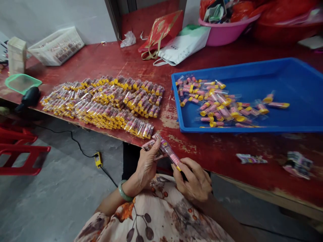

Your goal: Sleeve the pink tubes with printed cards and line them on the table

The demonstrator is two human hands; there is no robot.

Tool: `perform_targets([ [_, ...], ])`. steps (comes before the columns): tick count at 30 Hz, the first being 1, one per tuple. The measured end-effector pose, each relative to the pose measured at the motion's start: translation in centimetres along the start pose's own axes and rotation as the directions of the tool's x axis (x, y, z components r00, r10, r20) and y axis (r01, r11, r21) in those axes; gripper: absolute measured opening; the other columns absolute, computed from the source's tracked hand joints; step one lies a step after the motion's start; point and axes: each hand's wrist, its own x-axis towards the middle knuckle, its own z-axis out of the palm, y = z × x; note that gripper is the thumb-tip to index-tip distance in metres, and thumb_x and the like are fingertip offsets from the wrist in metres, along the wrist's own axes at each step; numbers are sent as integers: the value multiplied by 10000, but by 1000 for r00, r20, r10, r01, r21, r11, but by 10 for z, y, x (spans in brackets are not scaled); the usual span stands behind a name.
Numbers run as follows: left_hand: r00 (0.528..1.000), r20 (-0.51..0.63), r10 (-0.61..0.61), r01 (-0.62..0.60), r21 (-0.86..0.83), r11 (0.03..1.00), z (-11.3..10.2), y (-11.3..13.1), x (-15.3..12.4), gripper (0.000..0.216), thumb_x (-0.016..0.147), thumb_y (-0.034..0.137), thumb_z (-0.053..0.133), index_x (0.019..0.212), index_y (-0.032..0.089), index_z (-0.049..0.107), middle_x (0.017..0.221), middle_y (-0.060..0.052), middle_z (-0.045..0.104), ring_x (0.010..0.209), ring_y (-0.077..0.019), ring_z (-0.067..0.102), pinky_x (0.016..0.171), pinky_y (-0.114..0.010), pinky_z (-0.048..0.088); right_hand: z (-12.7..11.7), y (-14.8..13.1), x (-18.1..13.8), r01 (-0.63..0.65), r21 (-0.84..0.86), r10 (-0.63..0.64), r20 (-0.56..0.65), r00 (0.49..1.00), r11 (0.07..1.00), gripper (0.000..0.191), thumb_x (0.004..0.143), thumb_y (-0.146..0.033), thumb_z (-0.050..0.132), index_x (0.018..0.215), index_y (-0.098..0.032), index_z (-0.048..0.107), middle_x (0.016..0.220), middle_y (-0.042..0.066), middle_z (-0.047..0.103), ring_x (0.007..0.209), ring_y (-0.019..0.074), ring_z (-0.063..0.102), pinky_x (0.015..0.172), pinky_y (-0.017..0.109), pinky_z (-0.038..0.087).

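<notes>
Over my lap, a clear tube of pink candy (173,158) with a yellow cap slants between both hands. My left hand (148,160) is closed, its thumb pressing the tube's upper end against printed wrappers (151,148) underneath. At the capped lower end, the fingers of my right hand (193,178) pinch the tube. Ahead on the left lies a large stacked pile of wrapped tubes (108,101) with yellow caps. Loose tubes (218,104) of the same kind are heaped in the blue tray (252,129) on the right.
Printed wrappers (251,159) and a crumpled bundle (299,164) lie on the red table (202,148) at right. Behind are a white bag (184,47), a pink basin (224,33) and a white basket (57,47). A black heat gun or dryer (30,96) lies at the left edge.
</notes>
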Motion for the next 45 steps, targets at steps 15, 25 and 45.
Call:
perform_targets([
  [15, 987, 135, -86, 78, 62, 995, -4, -2, -4, 285, 598, 246, 849, 827, 142, 716, 758, -17, 701, 641, -122, 633, 652, -251, 522, 14, -2, -2, -272, 361, 288, 11, 958, 892, 342, 802, -149, 691, 1119, -195, 572, 983, 78, 648, 872, 187, 664, 739, 306, 575],
  [25, 937, 268, -226, 204, 107, 973, -3, 4, -12, 321, 561, 228, 869, 827, 118, 728, 751, -42, 702, 646, -120, 621, 639, -229, 490, 23, 25, 14, -560, 672, 436, 370, 821, 484, 441, 706, -356, 786, 1050, -198, 560, 984, 62, 593, 727, 147, 612, 571, 249, 549],
  [45, 913, 326, -247, 205, 157, 966, 1, 8, -19, 331, 549, 233, 872, 832, 145, 726, 740, -33, 692, 615, -140, 617, 654, -288, 512, 5, 9, 12, -327, 462, 356, 26, 934, 824, 406, 760, -41, 612, 1127, -212, 648, 985, 70, 688, 821, 181, 680, 684, 287, 590],
])
